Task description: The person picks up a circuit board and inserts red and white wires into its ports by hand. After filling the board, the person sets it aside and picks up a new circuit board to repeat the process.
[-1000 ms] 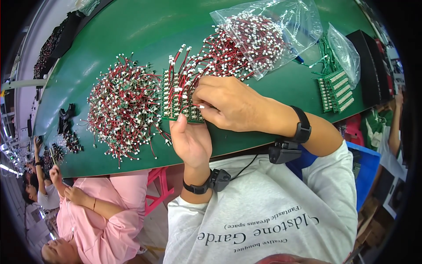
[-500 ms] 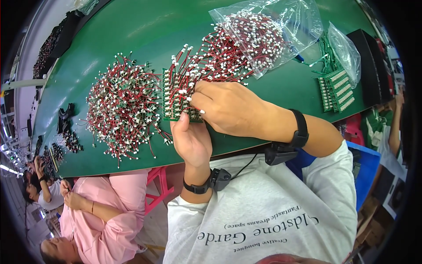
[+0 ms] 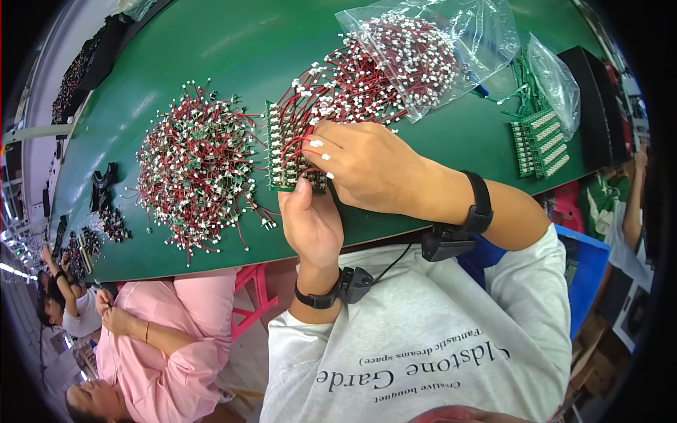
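Observation:
My left hand grips the near edge of a green circuit board panel, its thumb on top and the other fingers underneath. Rows of small pale parts cover the panel, and red wires with white plug ends rise from it. Over the panel's right part, my right hand is closed among these red connector wires. Its fingertips are hidden from view. A few white plugs stick out against its fingers. Beyond the panel lies a heap of loose connector wires, partly under a clear plastic bag.
Left of the panel is a big pile of small wired boards on the green table. More green panels stand at the right beside a black box. A co-worker in pink sits at the left; a blue bin is at the right.
The panel has shifted slightly right and tilted up, with both hands following. Its wires now lean farther right, and more white plugs show over my right hand's fingers.

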